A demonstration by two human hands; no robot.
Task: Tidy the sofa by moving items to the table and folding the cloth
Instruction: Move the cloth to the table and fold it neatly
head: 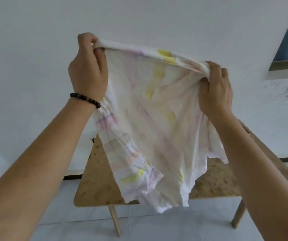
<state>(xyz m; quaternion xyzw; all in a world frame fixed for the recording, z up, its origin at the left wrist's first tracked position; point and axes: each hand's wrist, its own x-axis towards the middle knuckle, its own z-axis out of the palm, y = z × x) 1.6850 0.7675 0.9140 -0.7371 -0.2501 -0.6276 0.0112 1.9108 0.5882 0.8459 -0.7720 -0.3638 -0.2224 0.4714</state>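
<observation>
The cloth (153,119) is thin and white with faded pink, yellow and purple streaks. I hold it up in the air by its top edge, with one bunched corner gripped in my left hand (87,72) and the other in my right hand (214,91). It hangs crumpled — its uneven lower edge dangles in front of the speckled wooden tabletop (94,185).

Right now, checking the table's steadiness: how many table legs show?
2: left leg under the table's near-left corner, right leg under its near-right corner. Others may be hidden behind the table and cloth.
</observation>
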